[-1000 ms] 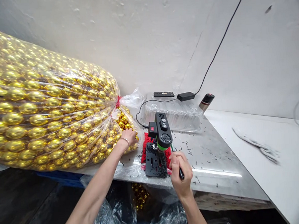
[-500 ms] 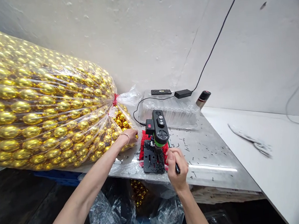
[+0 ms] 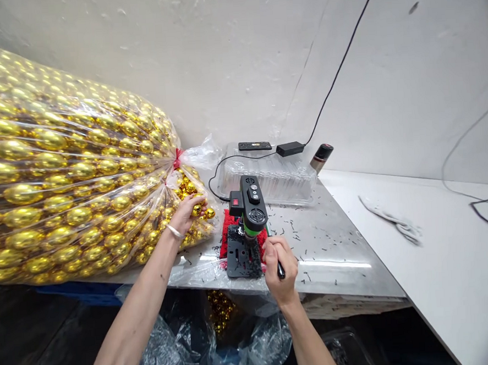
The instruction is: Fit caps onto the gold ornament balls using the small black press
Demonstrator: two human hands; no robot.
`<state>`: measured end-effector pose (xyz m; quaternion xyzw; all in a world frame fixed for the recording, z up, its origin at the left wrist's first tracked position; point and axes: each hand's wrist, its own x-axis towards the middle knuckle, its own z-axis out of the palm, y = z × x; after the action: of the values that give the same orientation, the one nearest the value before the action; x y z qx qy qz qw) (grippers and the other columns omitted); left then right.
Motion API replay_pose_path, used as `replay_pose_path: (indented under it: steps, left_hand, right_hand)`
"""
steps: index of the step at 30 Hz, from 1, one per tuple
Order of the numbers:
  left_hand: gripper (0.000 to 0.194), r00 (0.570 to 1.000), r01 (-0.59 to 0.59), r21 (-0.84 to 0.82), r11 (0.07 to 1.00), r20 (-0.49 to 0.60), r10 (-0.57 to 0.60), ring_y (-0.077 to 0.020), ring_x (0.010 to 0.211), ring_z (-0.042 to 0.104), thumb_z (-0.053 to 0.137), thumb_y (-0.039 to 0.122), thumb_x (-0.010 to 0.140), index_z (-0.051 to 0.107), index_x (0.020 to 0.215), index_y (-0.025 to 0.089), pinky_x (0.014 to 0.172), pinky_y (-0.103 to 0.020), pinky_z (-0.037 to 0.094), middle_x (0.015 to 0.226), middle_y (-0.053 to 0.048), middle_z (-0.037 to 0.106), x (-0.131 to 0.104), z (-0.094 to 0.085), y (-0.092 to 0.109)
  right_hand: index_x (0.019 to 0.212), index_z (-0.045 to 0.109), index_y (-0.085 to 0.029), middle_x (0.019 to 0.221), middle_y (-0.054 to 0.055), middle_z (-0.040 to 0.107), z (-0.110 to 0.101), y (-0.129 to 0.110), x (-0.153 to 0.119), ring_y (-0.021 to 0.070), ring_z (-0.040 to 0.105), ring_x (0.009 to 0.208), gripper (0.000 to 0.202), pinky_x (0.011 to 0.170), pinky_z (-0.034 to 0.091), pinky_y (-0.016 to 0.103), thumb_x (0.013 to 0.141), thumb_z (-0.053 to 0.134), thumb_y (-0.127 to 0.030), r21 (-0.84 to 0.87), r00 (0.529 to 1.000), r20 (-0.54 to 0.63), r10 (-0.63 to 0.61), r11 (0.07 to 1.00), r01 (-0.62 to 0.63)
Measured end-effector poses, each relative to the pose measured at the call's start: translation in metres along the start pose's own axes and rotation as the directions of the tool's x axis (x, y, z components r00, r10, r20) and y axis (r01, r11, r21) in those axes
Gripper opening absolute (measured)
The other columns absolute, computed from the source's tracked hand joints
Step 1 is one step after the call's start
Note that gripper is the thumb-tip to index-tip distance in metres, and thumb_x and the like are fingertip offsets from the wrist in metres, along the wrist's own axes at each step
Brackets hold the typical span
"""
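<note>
Left-hand fingers [image 3: 198, 203] curl around a gold bead [image 3: 196, 209] at the mouth of the clear bag of gold beads [image 3: 74, 182], which lies on its side across the table [image 3: 339, 248]. The right hand [image 3: 277, 268] is closed around the black lever handle [image 3: 281, 269] of the small bench press [image 3: 246, 226], which stands just beside the bag's mouth at the table's front edge. Behind the press, a clear plastic tray [image 3: 268, 178] rests against the wall.

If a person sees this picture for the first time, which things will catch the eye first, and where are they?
First the huge clear bag of gold beads, lying on its side along the left of the table against the wall. Then the small black bench drill near the table's front edge, standing on a red mat. The left hand picks gold beads at the bag's opening, and the right hand holds the drill's lever.
</note>
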<state>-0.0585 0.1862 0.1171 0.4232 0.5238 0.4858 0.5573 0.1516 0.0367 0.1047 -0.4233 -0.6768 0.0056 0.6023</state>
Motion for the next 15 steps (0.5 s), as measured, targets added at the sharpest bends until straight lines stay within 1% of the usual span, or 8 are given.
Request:
replay_pose_path:
  steps: [2,4,5,7,9,11,12,15]
  left_hand:
    - [0.015,0.999,0.049,-0.203,0.978,0.007,-0.048,-0.0055,0.051,0.052,0.062,0.016,0.072,0.051,0.082,0.016,0.047,-0.016,0.042,0.075,-0.001,0.062,-0.023,-0.006,0.000]
    - [0.026,0.993,0.115,-0.395,0.911,0.048,-0.104,-0.0054,0.051,0.053,0.065,0.010,0.068,0.053,0.090,0.017,0.044,-0.014,0.041,0.080,-0.001,0.064,-0.051,-0.009,-0.007]
    - [0.032,0.988,0.155,-0.444,0.883,0.079,-0.133,-0.0055,0.051,0.053,0.066,0.008,0.067,0.054,0.094,0.018,0.043,-0.014,0.041,0.080,-0.001,0.064,-0.064,-0.008,-0.014]
    - [0.036,0.969,0.245,-0.471,0.847,0.133,-0.206,-0.0055,0.049,0.053,0.067,0.008,0.068,0.055,0.099,0.020,0.040,-0.013,0.040,0.079,0.000,0.063,-0.089,-0.002,-0.031]
    - [0.027,0.937,0.350,-0.502,0.791,0.172,-0.305,-0.0059,0.046,0.052,0.066,0.018,0.075,0.056,0.100,0.019,0.037,-0.013,0.037,0.074,0.000,0.062,-0.108,0.007,-0.050]
    - [0.020,0.892,0.449,-0.539,0.713,0.217,-0.398,-0.0074,0.044,0.052,0.056,0.030,0.084,0.057,0.099,0.016,0.035,-0.015,0.037,0.070,-0.002,0.062,-0.118,0.017,-0.067]
    - [0.021,0.869,0.489,-0.553,0.675,0.238,-0.434,-0.0084,0.043,0.052,0.049,0.032,0.088,0.057,0.099,0.015,0.034,-0.016,0.037,0.069,-0.004,0.062,-0.120,0.021,-0.073]
    - [0.024,0.820,0.559,-0.581,0.592,0.277,-0.502,-0.0111,0.046,0.057,0.037,0.021,0.091,0.057,0.099,0.011,0.036,-0.018,0.042,0.071,-0.008,0.065,-0.120,0.027,-0.084]
  right_hand:
    - [0.068,0.047,-0.019,0.069,0.001,0.049,0.000,0.000,0.000,0.0122,0.049,0.065,0.025,0.058,0.039,0.027,0.089,0.038,-0.009,0.000,1.000,-0.004,0.005,1.000,-0.005]
    - [0.067,0.046,-0.019,0.068,0.001,0.049,0.000,-0.001,0.000,0.0125,0.050,0.066,0.025,0.059,0.040,0.027,0.089,0.039,-0.008,-0.004,1.000,-0.002,0.007,1.000,-0.007]
    - [0.067,0.046,-0.019,0.068,0.001,0.049,0.000,-0.001,0.000,0.0127,0.050,0.067,0.026,0.060,0.040,0.028,0.089,0.039,-0.007,-0.007,1.000,-0.001,0.006,1.000,-0.006]
    - [0.067,0.045,-0.020,0.069,0.001,0.049,0.000,-0.001,0.000,0.0126,0.050,0.068,0.026,0.061,0.040,0.027,0.088,0.039,-0.006,-0.011,1.000,0.001,0.001,1.000,-0.001]
    - [0.067,0.044,-0.020,0.069,0.001,0.049,-0.001,-0.001,0.000,0.0126,0.051,0.069,0.027,0.062,0.040,0.027,0.088,0.039,-0.004,-0.008,1.000,0.002,-0.005,1.000,0.005]
    - [0.067,0.044,-0.020,0.069,0.001,0.049,-0.001,-0.001,0.000,0.0126,0.051,0.070,0.027,0.063,0.040,0.027,0.088,0.040,-0.003,-0.006,1.000,0.005,-0.010,1.000,0.010]
    - [0.067,0.044,-0.020,0.069,0.001,0.049,-0.001,-0.001,0.000,0.0127,0.051,0.071,0.027,0.063,0.040,0.027,0.087,0.040,-0.003,-0.006,1.000,0.008,-0.013,1.000,0.013]
    - [0.068,0.044,-0.020,0.069,0.001,0.049,-0.001,0.000,0.000,0.0128,0.051,0.071,0.026,0.064,0.040,0.028,0.087,0.040,-0.003,-0.015,1.000,0.014,-0.013,1.000,0.014]
